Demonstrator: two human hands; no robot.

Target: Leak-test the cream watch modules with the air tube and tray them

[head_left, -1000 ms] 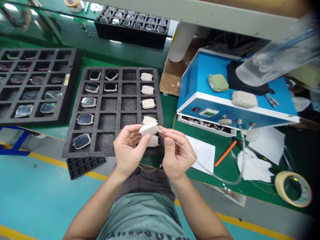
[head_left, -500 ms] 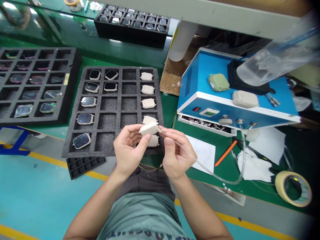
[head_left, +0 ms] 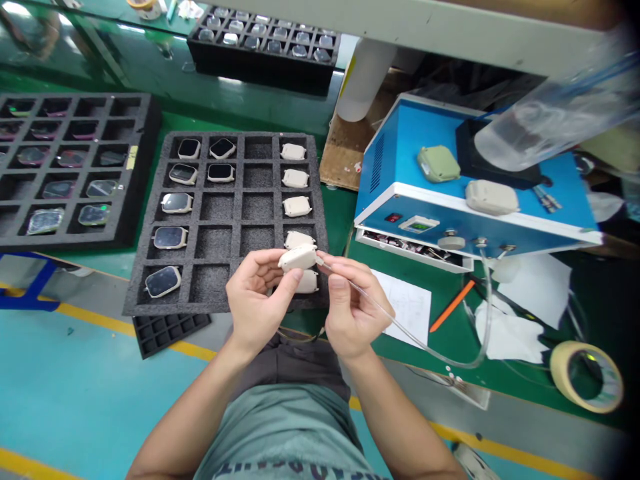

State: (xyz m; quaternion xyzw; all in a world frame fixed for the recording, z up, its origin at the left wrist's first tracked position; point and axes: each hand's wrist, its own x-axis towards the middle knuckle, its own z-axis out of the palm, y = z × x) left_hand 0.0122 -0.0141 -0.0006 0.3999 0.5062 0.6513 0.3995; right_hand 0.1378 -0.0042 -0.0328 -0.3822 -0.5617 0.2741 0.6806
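Note:
My left hand [head_left: 260, 293] pinches a cream smartwatch case [head_left: 299, 257] between thumb and fingers, over the right column of a grey foam tray [head_left: 215, 255]. Closed round the end of a clear thin tube [head_left: 385, 313], my right hand [head_left: 353, 303] holds its tip against the right edge of the case. The tube curves back to a fitting on a blue machine [head_left: 405, 173]. Watches with dark screens [head_left: 170, 237] fill the tray's left column, with two more beside them. Cream cases [head_left: 297, 207] lie in its right column, the lower ones partly hidden by the held case.
A second foam tray [head_left: 125, 220] with watches stands at left, another black tray [head_left: 260, 63] at the back. A green case [head_left: 439, 163] and a cream case [head_left: 493, 197] sit on the machine. An orange stick [head_left: 453, 307], paper [head_left: 407, 310] and a tape roll [head_left: 560, 373] lie at right.
Both hands, the watch case and the tube keep nearly the same position. A shoe-like shape has come into sight on the floor at lower right.

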